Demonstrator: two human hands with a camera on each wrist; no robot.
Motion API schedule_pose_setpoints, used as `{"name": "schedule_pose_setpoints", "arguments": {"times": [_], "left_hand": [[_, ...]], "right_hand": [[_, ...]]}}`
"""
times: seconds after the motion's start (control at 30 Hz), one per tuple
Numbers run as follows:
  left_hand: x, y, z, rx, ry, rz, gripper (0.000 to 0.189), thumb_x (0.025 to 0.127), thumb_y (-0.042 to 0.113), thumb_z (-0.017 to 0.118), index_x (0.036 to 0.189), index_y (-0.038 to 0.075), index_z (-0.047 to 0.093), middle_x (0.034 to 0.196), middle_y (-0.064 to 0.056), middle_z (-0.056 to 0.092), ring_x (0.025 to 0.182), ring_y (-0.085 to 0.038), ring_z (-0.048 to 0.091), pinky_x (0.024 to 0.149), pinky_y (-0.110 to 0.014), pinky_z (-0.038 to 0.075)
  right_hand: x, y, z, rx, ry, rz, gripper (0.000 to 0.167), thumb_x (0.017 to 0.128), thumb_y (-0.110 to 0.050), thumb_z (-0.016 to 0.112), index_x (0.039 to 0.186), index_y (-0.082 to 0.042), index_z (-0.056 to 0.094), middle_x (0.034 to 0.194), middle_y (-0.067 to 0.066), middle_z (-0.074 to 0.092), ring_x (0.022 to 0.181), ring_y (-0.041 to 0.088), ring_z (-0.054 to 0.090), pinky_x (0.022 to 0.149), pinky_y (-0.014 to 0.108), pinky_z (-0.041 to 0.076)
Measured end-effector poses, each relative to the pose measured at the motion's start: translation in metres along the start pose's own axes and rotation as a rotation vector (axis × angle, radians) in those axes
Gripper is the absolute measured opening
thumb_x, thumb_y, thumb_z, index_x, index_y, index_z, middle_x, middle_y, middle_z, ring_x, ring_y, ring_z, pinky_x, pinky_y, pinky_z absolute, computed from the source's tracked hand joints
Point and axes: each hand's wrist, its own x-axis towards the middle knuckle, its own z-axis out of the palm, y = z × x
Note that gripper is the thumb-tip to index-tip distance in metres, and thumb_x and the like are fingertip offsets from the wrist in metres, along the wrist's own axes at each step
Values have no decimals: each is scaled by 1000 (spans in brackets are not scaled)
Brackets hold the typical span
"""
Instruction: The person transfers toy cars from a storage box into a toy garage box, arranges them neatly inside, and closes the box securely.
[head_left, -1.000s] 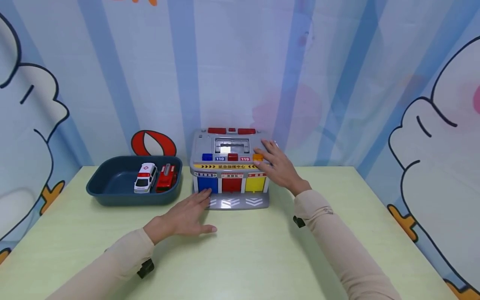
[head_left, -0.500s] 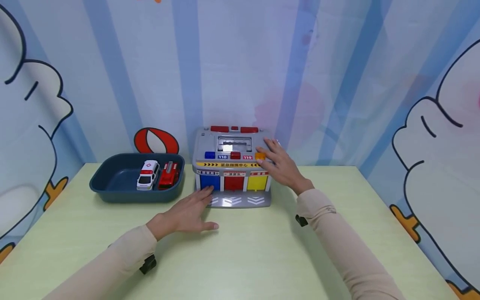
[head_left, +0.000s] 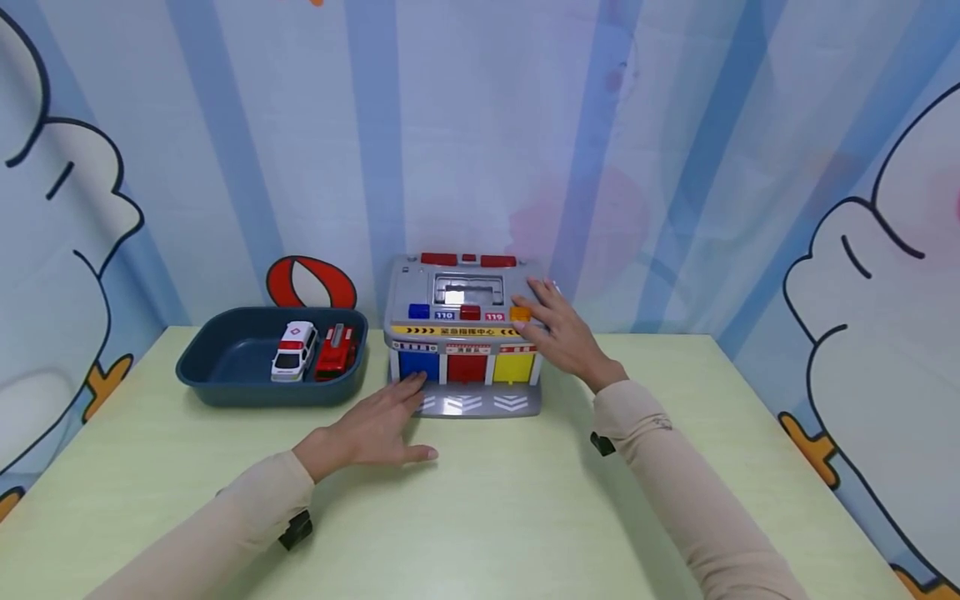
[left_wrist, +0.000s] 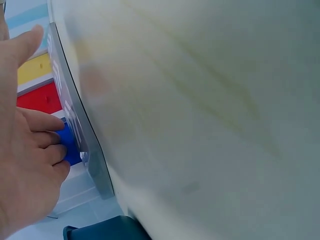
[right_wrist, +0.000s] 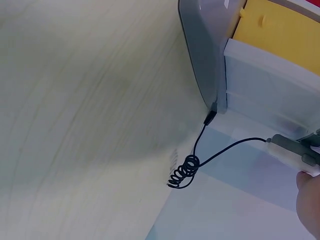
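A grey toy rescue station (head_left: 465, 287) stands at the back of the table, with blue, red (head_left: 467, 367) and yellow (head_left: 514, 367) garage doors. My left hand (head_left: 375, 429) reaches to its front left, palm down. Its fingertips are at the blue door (left_wrist: 71, 145) and the thumb points away to the right. On the roof's right side rests my right hand (head_left: 562, 337), fingers spread near the orange light (head_left: 520, 313). In the right wrist view, a small toy handset (right_wrist: 292, 154) with a coiled black cord (right_wrist: 186, 171) hangs at the station's side, beside part of that hand.
A dark blue tray (head_left: 217, 392) sits left of the station. In it lie a white toy ambulance (head_left: 293, 352) and a red toy fire engine (head_left: 337, 352). A striped cartoon curtain (head_left: 480, 125) hangs right behind the pale table (head_left: 510, 517).
The head view has shifted slightly. Both hands keep their places on the station.
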Motion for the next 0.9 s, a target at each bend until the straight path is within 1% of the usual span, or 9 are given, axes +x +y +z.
{"name": "schedule_pose_setpoints", "arguments": {"times": [0.3,0.43,0.6,0.9], "left_hand": [[2,1,-5,2,-23,-4,99,84,64,67,150,-5,39,163,-21,27,152,-39,25,121,-54,29],[2,1,-6,0,-34,-11,96,83,63,68,149,-3,43,163,-20,28,152,-38,26,120,-54,31],[2,1,-7,6,-55,-14,93,83,62,69,149,1,44,164,-19,27,152,-38,25,120,-54,30],[0,1,-11,10,-68,-10,90,84,57,71,151,4,42,165,-18,26,153,-38,23,121,-55,29]], "right_hand": [[0,2,1,6,16,4,58,101,-50,44,154,-26,39,170,-3,13,158,24,2,124,61,12],[0,3,4,6,24,2,59,101,-51,43,154,-27,39,170,-5,13,158,23,2,124,61,12],[-1,3,5,14,36,6,58,101,-50,43,154,-27,40,170,-5,13,158,22,1,124,62,12],[0,1,6,13,48,3,58,101,-50,43,154,-27,41,169,-5,14,158,22,2,124,61,12]]}}
